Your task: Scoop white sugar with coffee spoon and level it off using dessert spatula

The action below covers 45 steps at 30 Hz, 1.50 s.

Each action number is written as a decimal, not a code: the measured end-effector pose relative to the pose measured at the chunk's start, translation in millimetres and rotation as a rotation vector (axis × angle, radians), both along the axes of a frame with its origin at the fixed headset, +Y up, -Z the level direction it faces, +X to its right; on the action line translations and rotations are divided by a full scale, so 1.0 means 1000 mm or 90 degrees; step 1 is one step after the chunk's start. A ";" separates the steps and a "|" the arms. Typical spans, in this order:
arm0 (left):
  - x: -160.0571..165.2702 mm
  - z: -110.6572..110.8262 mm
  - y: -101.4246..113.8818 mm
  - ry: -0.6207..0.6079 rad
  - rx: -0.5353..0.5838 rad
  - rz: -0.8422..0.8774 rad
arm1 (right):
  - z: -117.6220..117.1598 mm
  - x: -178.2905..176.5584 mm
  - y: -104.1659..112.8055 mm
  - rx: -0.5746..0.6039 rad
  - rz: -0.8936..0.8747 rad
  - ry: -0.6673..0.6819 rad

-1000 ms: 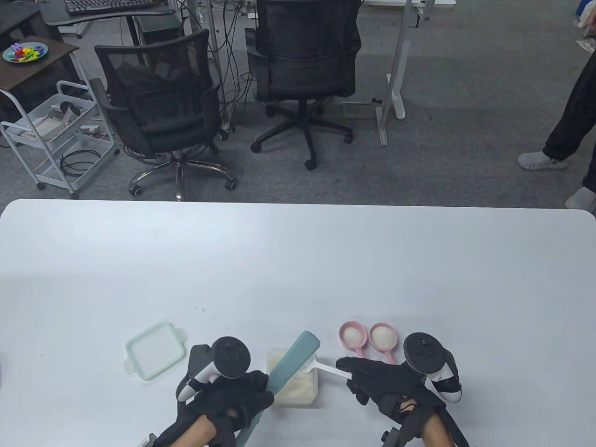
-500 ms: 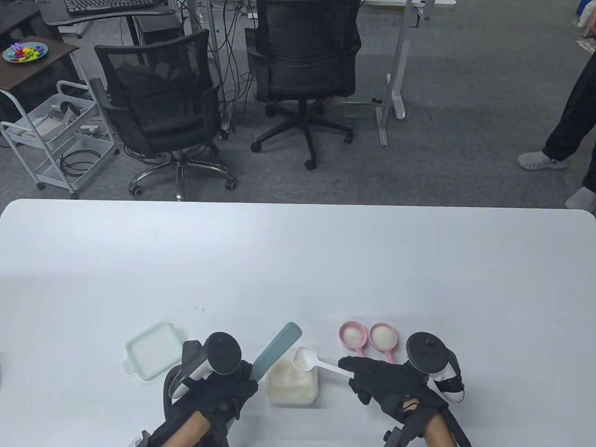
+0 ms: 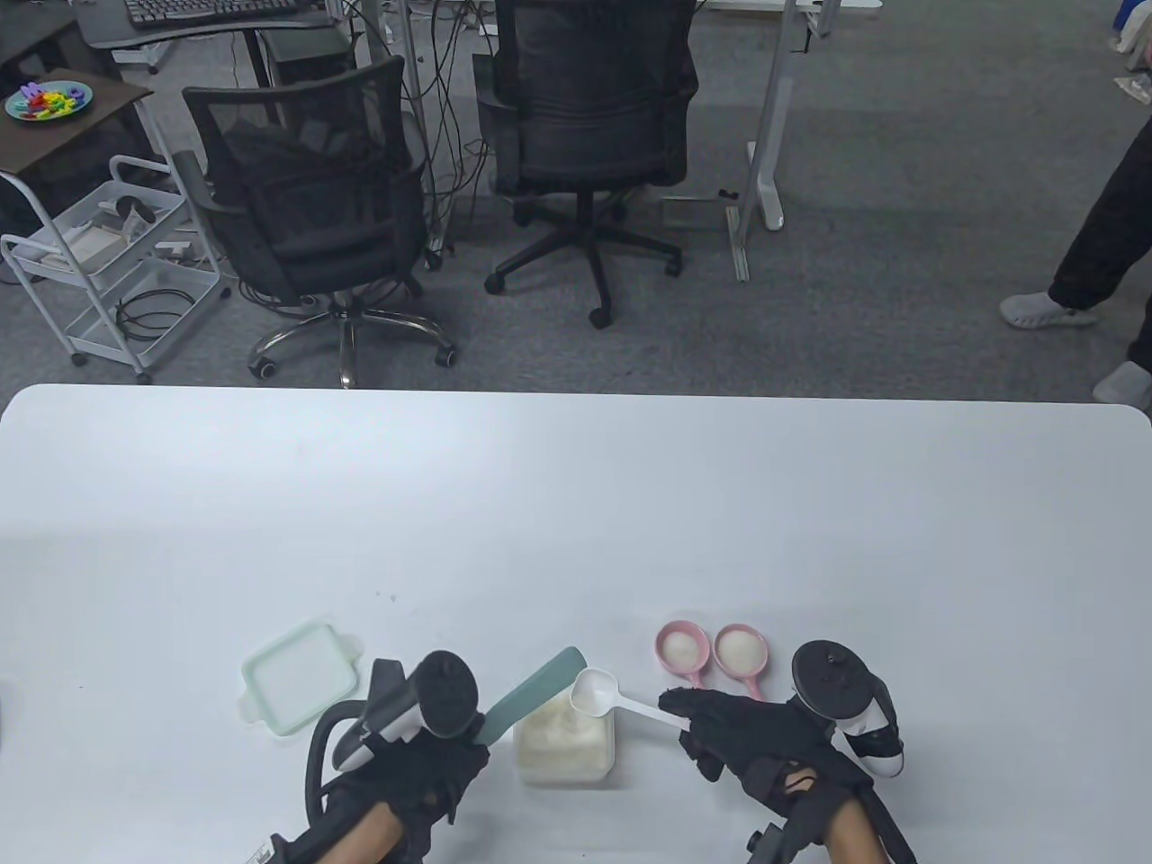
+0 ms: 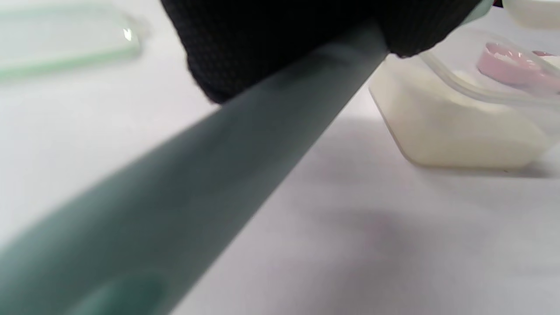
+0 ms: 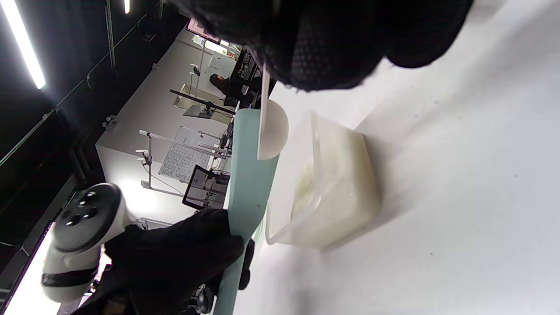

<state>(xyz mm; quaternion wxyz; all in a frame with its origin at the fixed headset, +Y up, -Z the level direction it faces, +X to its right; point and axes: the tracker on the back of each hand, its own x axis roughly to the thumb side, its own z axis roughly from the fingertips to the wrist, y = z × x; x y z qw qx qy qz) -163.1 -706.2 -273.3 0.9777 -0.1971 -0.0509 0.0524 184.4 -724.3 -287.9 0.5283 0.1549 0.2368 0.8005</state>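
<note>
Nearest, the left hand [image 3: 409, 765] grips the dessert spatula [image 3: 531, 695], and the right hand [image 3: 760, 733] pinches the coffee spoon [image 3: 596, 694] over the sugar tub [image 3: 565, 747]. Looks like the levelling step; can't really tell whether the bowl's level. Next: place it beside the pink spoons [image 3: 711, 650].

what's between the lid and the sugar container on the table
In the table view, the left hand gripping the green spatula lies between the lid and the sugar container.
</note>
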 end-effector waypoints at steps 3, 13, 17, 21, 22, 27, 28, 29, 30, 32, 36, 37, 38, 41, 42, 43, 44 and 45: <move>0.007 0.002 -0.001 0.010 0.002 0.019 | 0.001 -0.002 0.001 0.005 -0.007 0.004; -0.004 -0.004 -0.004 0.028 -0.012 0.029 | 0.001 -0.002 0.002 0.007 -0.012 0.002; -0.022 -0.012 -0.002 0.112 0.061 0.022 | 0.001 0.000 0.003 0.008 -0.016 -0.006; -0.035 -0.022 -0.010 0.169 0.090 -0.051 | 0.001 0.000 0.003 0.010 -0.016 -0.010; -0.038 -0.024 -0.013 0.176 0.083 -0.060 | 0.001 0.000 0.003 0.010 -0.014 -0.010; -0.040 -0.031 -0.029 0.196 0.038 -0.104 | 0.001 0.000 0.002 0.007 0.000 -0.010; -0.039 -0.032 -0.032 0.196 0.032 -0.111 | 0.001 0.000 0.002 0.007 0.003 -0.010; -0.039 -0.032 -0.034 0.195 0.024 -0.117 | 0.001 0.000 0.002 0.007 0.005 -0.009; -0.038 -0.033 -0.036 0.194 0.015 -0.122 | 0.001 0.000 0.002 0.007 0.007 -0.008; -0.037 -0.033 -0.040 0.193 -0.009 -0.129 | 0.001 -0.001 0.001 0.006 0.011 -0.006; -0.036 -0.033 -0.043 0.201 -0.030 -0.152 | 0.001 -0.001 0.001 0.004 0.015 -0.005; -0.037 -0.033 -0.043 0.199 -0.026 -0.153 | 0.001 -0.001 0.001 0.004 0.015 -0.005; -0.037 -0.033 -0.041 0.201 -0.016 -0.151 | 0.001 -0.001 0.001 0.005 0.015 -0.005; -0.040 -0.028 -0.027 0.200 0.050 -0.118 | 0.001 -0.001 0.001 0.005 0.014 -0.005; -0.041 -0.027 -0.023 0.201 0.069 -0.102 | 0.001 -0.001 0.001 0.005 0.014 -0.006; -0.041 -0.025 -0.020 0.198 0.087 -0.083 | 0.001 -0.001 0.001 0.005 0.013 -0.007; -0.040 -0.023 -0.016 0.187 0.115 -0.051 | 0.001 -0.001 0.001 0.007 0.014 -0.010; -0.038 -0.023 -0.014 0.157 0.141 -0.017 | 0.001 -0.001 0.001 0.008 0.015 -0.011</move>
